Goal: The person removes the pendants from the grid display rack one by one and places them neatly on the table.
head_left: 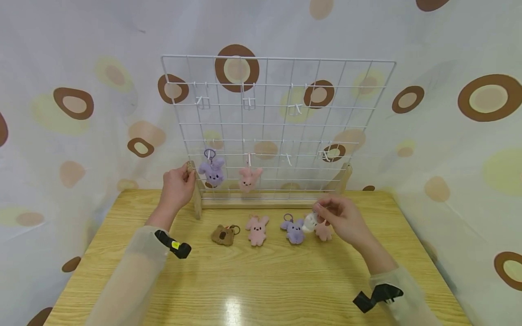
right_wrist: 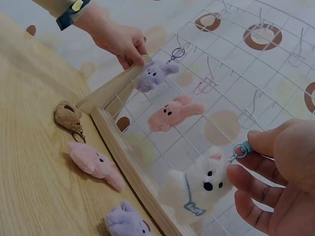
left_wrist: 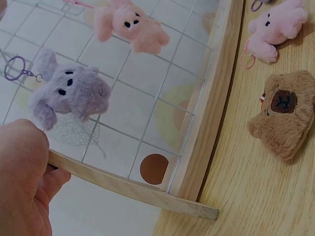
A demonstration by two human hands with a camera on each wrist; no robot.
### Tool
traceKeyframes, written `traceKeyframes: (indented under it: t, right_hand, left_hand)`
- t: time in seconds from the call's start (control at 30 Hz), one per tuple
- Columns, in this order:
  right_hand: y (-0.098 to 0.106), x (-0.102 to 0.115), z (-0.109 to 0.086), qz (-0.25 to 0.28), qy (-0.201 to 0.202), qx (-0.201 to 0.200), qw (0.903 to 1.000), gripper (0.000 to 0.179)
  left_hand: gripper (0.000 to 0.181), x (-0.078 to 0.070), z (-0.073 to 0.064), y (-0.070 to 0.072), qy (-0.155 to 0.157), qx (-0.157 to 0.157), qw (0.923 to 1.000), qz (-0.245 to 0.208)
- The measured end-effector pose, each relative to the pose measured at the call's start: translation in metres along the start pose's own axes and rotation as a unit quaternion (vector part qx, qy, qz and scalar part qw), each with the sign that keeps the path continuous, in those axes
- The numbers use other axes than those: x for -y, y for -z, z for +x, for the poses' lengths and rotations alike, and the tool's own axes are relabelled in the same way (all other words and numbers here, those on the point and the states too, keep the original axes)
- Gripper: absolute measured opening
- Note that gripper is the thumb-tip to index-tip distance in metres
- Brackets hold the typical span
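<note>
My right hand (head_left: 341,218) pinches the blue clasp (right_wrist: 242,149) of a white plush keychain (right_wrist: 204,182), which hangs from it above the table, in front of the wire grid rack (head_left: 269,123). With the left hand (head_left: 178,184) I grip the top of the rack's left wooden upright (left_wrist: 133,189). Close to that hand, a purple bunny keychain (head_left: 213,172) hangs on a lower hook, with a pink bunny keychain (head_left: 248,178) on the hook to its right. Below my right hand a pink plush (head_left: 324,231) is partly hidden behind the white one.
On the table (head_left: 253,280), before the rack, lie a brown bear keychain (head_left: 223,235), a pink bunny keychain (head_left: 257,231) and a purple bunny keychain (head_left: 294,232). Bare white hooks (head_left: 295,108) stick out from the grid in the upper row and at lower right.
</note>
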State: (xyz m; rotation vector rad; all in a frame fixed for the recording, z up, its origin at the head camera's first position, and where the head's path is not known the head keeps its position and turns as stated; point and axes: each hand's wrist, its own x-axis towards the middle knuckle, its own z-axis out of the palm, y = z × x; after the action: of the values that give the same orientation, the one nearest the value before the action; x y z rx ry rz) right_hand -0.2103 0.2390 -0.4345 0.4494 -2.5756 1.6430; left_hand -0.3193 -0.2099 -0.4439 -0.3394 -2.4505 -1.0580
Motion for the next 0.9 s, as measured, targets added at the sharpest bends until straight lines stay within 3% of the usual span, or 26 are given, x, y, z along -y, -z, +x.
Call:
traceKeyframes:
  t: [0.6, 0.9]
  right_hand:
    - [0.012, -0.025, -0.039, -0.028, -0.021, -0.005, 0.9994, 0.015]
    - [0.014, -0.035, -0.060, -0.024, -0.048, -0.006, 0.9985, 0.016]
  left_hand:
    - [0.022, 0.003, 0.000, -0.001, 0.019, 0.010, 0.9997, -0.011]
    - [0.021, 0.005, 0.000, -0.001, 0.002, 0.003, 1.0000, -0.005]
